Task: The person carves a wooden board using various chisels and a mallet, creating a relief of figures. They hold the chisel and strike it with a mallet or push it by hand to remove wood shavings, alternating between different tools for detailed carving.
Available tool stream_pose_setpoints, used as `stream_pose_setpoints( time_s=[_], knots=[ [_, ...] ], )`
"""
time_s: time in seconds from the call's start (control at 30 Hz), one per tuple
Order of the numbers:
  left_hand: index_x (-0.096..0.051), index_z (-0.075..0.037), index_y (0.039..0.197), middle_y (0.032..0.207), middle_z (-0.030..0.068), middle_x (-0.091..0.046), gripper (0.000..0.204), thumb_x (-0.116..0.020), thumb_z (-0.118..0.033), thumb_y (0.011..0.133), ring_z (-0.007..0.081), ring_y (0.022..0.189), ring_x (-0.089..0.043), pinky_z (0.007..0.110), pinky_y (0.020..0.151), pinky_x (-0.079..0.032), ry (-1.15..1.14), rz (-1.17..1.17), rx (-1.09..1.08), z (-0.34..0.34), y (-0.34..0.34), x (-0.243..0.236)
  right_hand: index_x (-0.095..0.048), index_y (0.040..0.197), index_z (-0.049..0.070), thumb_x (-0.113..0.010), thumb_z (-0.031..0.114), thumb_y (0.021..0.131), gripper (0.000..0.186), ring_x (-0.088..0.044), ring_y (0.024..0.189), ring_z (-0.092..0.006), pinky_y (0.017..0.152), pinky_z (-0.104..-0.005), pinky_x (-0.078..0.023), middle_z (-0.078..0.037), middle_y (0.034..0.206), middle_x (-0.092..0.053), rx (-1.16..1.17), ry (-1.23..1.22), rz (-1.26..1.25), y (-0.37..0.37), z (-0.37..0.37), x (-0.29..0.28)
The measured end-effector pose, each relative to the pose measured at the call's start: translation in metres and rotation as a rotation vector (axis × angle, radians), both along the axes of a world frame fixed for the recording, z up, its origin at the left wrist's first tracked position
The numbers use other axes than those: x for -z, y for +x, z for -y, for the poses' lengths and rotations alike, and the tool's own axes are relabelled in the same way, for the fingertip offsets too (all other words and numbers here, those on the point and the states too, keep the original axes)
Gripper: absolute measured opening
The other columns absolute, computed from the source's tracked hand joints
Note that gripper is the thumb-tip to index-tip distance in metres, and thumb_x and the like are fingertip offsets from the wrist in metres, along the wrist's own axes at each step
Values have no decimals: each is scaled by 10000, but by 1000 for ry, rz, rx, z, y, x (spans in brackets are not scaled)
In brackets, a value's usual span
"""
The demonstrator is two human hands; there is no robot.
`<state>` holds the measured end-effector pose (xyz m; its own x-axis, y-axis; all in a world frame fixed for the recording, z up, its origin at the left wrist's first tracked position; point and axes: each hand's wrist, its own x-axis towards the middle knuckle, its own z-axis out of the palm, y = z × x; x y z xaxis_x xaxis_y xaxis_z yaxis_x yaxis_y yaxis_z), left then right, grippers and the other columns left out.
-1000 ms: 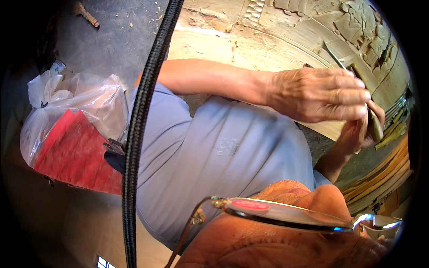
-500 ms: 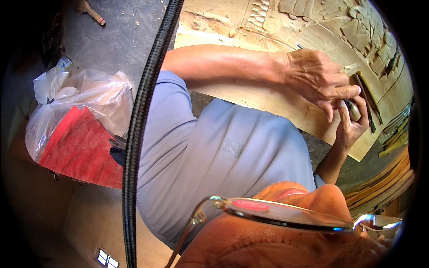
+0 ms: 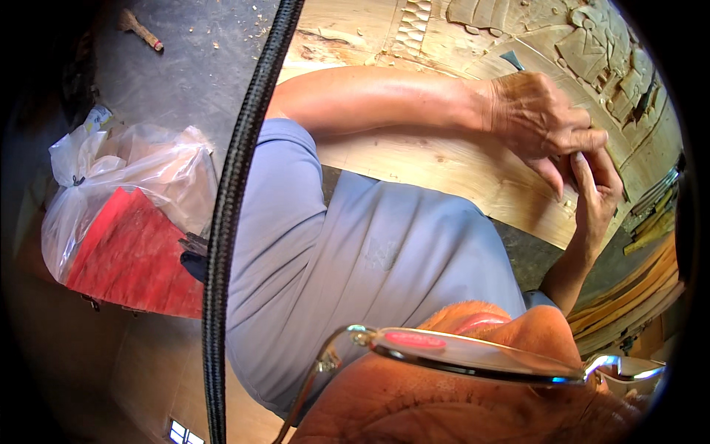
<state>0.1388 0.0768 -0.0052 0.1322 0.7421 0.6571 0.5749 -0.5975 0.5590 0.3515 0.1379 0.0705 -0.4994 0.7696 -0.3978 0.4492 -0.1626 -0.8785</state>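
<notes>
My left hand [image 3: 536,115] is closed in a fist over a wooden board. From its far side sticks the flared dark metal blade of a chisel [image 3: 512,60]; most of its handle is hidden by the fingers. My right hand [image 3: 600,191] meets it from the near right, fingers curled against the left fingertips, around what looks like the handle's end. Beneath both hands lies the pale board [image 3: 436,159], with carved relief [image 3: 592,55] at its far right and a strip of scalloped cuts [image 3: 412,28] at the far edge.
Several more tools [image 3: 654,211] lie in a row at the right, above stacked curved wooden strips [image 3: 636,296]. At the left are a clear plastic bag [image 3: 166,166] and a red cloth-like piece [image 3: 133,248]. A wooden-handled tool [image 3: 140,29] rests on the grey floor. Wood chips are scattered about.
Both hands have shifted slightly to the right. More of the chisel blade shows beyond my left hand, while the handle end seen earlier between the right fingers is now covered.
</notes>
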Motion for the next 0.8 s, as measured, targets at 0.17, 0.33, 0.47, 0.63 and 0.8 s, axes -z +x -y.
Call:
stream_pose_setpoints(
  time_s=[0.17,0.33,0.47,0.63,0.8],
  knots=[
    [-625,-100,1422,827,40,-627,948,-814,-757,766,242,659,-718,365,532,-557,-47,-42,-147,2,-9,2,-782,1231,-45,-860,-31,939,303,-735,902,-119,832,-280,-598,-97,1005,-816,-341,488,128,-15,-9,-7],
    [-615,-113,1467,875,44,-673,933,-857,-675,763,239,699,-727,372,572,-570,-42,22,-166,-5,-5,6,-792,1179,-82,-831,-69,943,240,-766,873,-171,802,-298,-603,-137,986,-812,-519,662,17,-23,-40,-13],
    [-622,-124,1472,925,34,-716,899,-863,-632,771,228,714,-728,384,583,-568,-65,45,-229,-5,-11,2,-788,1175,-88,-825,-79,931,247,-798,924,-220,845,-322,-616,-165,1037,-819,-627,719,0,-39,-60,-14],
    [-642,-122,1454,913,22,-717,865,-867,-599,769,220,720,-735,376,584,-569,-67,42,-317,-6,-7,4,-783,1158,-87,-833,-78,917,245,-803,917,-232,827,-335,-625,-173,1045,-822,-700,689,-13,-44,-72,-15],
    [-648,-145,1266,808,2,-644,762,-870,-662,753,209,670,-722,359,522,-538,-12,53,-368,-7,-8,0,-784,1134,-83,-846,-84,897,245,-810,904,-254,806,-340,-629,-183,1033,-820,-766,750,-5,-50,-74,-23]
  ],
)
